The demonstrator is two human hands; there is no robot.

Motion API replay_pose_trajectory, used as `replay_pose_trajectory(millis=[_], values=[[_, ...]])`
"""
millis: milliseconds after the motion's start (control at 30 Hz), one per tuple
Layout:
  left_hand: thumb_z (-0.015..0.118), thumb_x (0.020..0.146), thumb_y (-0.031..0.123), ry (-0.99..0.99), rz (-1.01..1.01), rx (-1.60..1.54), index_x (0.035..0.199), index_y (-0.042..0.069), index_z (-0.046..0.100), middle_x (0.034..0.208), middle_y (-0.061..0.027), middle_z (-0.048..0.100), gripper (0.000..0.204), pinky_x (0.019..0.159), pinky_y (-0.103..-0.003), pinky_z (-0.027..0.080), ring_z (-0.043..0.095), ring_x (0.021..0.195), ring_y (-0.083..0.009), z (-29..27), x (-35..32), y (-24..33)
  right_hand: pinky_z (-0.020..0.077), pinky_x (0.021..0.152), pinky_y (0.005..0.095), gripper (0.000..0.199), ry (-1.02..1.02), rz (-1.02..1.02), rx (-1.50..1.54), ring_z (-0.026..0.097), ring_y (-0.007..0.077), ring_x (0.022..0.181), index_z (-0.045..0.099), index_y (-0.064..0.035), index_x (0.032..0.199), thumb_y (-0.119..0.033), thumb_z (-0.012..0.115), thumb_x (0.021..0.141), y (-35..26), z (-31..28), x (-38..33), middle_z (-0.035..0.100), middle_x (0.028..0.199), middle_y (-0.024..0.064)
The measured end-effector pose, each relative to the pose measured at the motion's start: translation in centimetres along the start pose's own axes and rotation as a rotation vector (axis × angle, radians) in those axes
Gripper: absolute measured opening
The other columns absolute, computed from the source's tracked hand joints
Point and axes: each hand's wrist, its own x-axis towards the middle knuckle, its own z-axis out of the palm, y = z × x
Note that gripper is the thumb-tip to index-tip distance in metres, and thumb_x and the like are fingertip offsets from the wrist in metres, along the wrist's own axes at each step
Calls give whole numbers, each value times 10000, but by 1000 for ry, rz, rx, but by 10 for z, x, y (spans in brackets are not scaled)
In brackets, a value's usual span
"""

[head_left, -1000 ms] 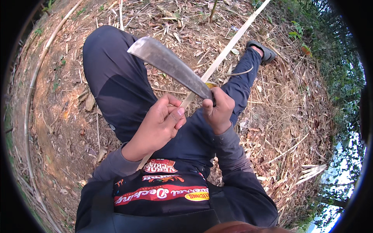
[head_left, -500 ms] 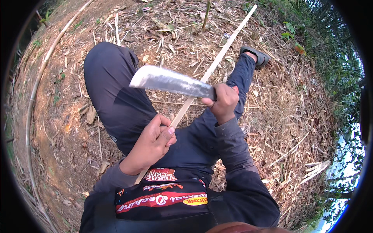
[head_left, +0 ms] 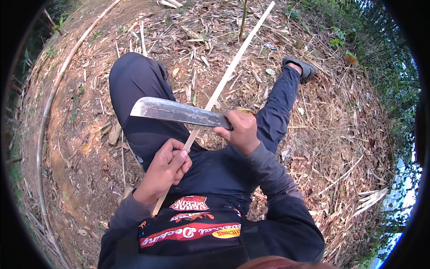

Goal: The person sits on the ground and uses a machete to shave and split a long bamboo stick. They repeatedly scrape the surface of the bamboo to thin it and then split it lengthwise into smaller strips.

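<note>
My left hand [head_left: 166,169] is closed around a long, pale bamboo strip [head_left: 232,64], gripping it near its lower end in front of my belly. From there the strip slants up and to the right, past my legs. In my right hand [head_left: 244,131] is a machete [head_left: 179,110] with a broad, worn grey blade, its handle mostly hidden by the fingers. The blade points left and lies across the strip, a little above my left hand. Whether its edge bites into the strip, I cannot tell.
I sit with one bent knee [head_left: 136,80] at left and the other leg stretched toward a grey sandal [head_left: 303,68]. A long bamboo pole [head_left: 52,95] curves along the left. Split pieces [head_left: 370,200] lie at right among dry leaves. A thin upright stem [head_left: 243,20] stands ahead.
My right hand and the machete have come down and left, nearer my left hand. The strip's far end has shifted left in view. Both hands keep their hold.
</note>
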Motion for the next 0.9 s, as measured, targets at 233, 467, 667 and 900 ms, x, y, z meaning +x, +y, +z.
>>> replay_pose_trajectory(millis=[233, 467, 667, 900], values=[[446, 1061, 133, 45, 249, 14, 1159, 58, 453, 900, -37, 577, 124, 457, -189, 341, 419, 538, -29, 23, 41, 24, 500, 558, 292, 359, 18, 327, 652, 656, 180, 589, 681, -6, 952, -319, 803, 825, -69, 7, 20, 664, 698, 99], [425, 1074, 233, 51, 272, 246, 1185, 18, 445, 939, -73, 579, 244, 483, -192, 441, 552, 581, -68, 18, 25, 34, 295, 416, 211, 240, 90, 619, 969, 419, 10, 464, 702, 46, 993, -188, 649, 985, -64, 0, 44, 512, 565, -43], [380, 1086, 294, -69, 41, 290, 1112, 0, 509, 828, -73, 592, 322, 496, -197, 467, 573, 557, -82, -9, -21, -1, 289, 456, 215, 257, 175, 678, 1044, 395, 31, 484, 690, 45, 986, -206, 637, 991, -56, -17, 61, 465, 587, -46], [416, 1079, 278, -161, 54, 82, 1073, 20, 532, 727, 28, 447, 283, 475, -192, 331, 382, 534, -22, -12, -15, -2, 301, 442, 210, 266, 252, 662, 1088, 417, 32, 471, 690, 28, 971, -233, 644, 989, -40, -17, 64, 484, 588, -44]])
